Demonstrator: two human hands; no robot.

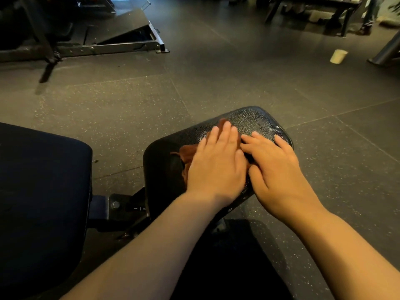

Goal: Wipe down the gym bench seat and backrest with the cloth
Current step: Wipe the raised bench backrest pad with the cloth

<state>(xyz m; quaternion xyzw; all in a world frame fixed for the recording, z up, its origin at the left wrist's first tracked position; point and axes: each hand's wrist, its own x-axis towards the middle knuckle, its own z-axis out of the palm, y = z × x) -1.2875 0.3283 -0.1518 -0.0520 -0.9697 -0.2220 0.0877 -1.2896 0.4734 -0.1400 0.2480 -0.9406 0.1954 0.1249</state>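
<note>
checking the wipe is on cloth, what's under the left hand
A brown cloth, pressed flat on the pad by the left hand. Its edges show to the left and past the fingertips; the rest is covered by the hand.

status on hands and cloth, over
Left hand flat on cloth, right hand flat on seat pad beside it. Cloth lies on seat pad. Backrest to the left, no hand on it. Nothing blocking the pad.

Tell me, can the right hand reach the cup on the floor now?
Probably not. The right hand rests on the seat pad, and the cup sits far off across the floor. Nothing blocks the way; it just looks too far without stepping closer.
</note>
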